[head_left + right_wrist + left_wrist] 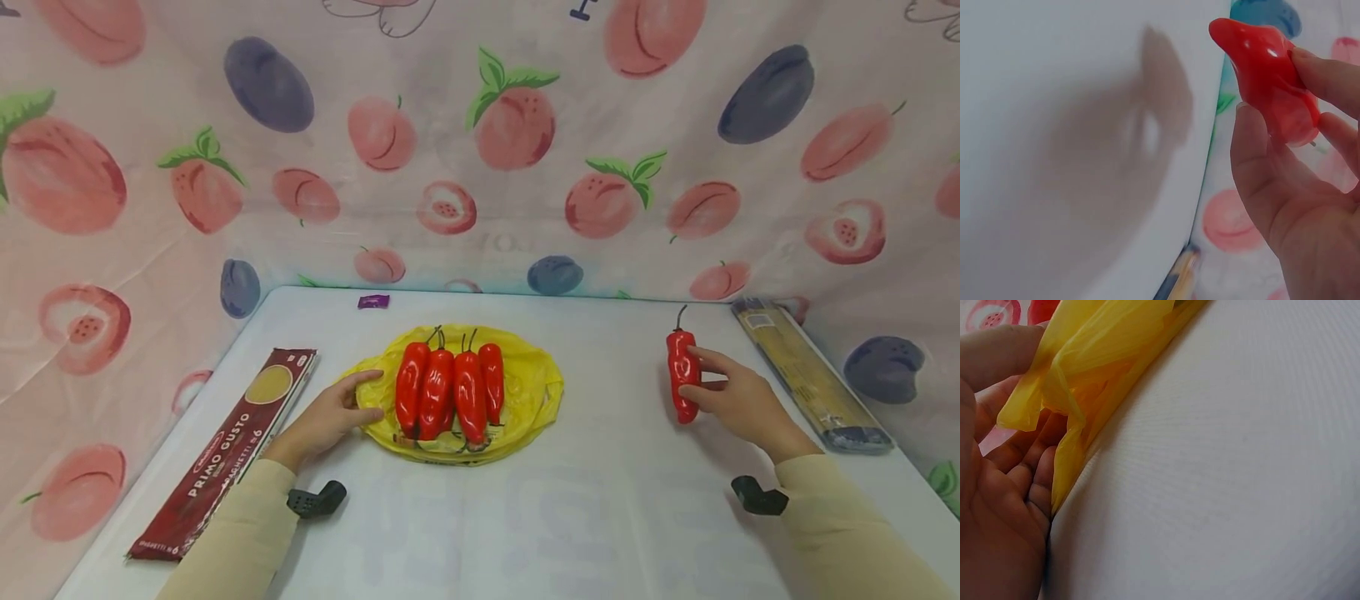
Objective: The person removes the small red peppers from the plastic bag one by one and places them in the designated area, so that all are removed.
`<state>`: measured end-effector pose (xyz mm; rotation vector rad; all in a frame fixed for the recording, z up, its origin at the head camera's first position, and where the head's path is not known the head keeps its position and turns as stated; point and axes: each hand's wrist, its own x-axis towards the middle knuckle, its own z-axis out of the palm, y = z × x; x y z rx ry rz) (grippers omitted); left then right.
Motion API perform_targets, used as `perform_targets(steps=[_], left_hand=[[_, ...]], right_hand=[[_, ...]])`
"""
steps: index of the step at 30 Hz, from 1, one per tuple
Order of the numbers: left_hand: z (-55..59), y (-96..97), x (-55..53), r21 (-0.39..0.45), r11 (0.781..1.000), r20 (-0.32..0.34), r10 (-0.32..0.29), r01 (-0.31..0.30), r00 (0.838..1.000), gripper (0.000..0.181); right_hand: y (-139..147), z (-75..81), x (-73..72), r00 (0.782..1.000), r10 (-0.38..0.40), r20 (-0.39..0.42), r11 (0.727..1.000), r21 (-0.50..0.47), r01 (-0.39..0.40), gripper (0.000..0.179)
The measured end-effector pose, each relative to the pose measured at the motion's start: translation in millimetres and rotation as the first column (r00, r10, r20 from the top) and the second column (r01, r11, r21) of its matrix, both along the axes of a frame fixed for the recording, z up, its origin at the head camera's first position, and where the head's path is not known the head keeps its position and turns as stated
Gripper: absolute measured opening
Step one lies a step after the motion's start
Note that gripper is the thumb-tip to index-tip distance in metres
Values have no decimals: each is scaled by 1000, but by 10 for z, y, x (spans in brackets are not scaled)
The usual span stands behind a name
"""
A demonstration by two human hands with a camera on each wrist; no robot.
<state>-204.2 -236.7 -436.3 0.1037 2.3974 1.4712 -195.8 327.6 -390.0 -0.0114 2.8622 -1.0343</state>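
My right hand (742, 404) pinches a glossy red pepper (682, 375) between thumb and fingers, its dark stem pointing away from me. In the right wrist view the same pepper (1272, 81) is held above the white table, with a shadow below. Several more red peppers (437, 396) lie side by side on a flattened yellow plastic bag (528, 392). At the bag's left edge rests my left hand (326, 421), thumb and fingers apart. Folds of the bag (1091, 369) partly cover its fingers in the left wrist view.
A dark red spaghetti packet (225, 454) lies left of my left arm. Along the right table edge is a clear packet of spaghetti (813, 375). A small purple packet (373, 302) sits near the back edge, before the fruit-print curtain (525, 225).
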Motion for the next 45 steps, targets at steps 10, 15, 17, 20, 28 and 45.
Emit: perform_targets(steps=[10, 15, 17, 20, 28, 45], left_hand=[[-2, 0, 10, -4, 1000, -7, -5, 5, 1000, 71], [-6, 14, 4, 14, 1000, -12, -9, 9, 1000, 70], [-13, 19, 4, 16, 1000, -12, -10, 10, 1000, 70], [-10, 27, 3, 8, 1000, -9, -11, 11, 1000, 71], [20, 15, 3, 3, 1000, 3, 6, -6, 1000, 72], [14, 18, 0, -13, 1000, 18, 3, -3, 1000, 72]], right_hand=[[286, -92, 14, 995, -61, 73, 997, 43, 58, 85], [403, -105, 24, 993, -70, 90, 996, 65, 64, 85], [448, -122, 25, 994, -70, 78, 995, 79, 64, 84], [509, -152, 25, 995, -76, 68, 993, 98, 69, 82], [581, -190, 10, 993, -100, 59, 989, 120, 92, 80], [720, -266, -49, 980, -174, 93, 973, 169, 156, 76]])
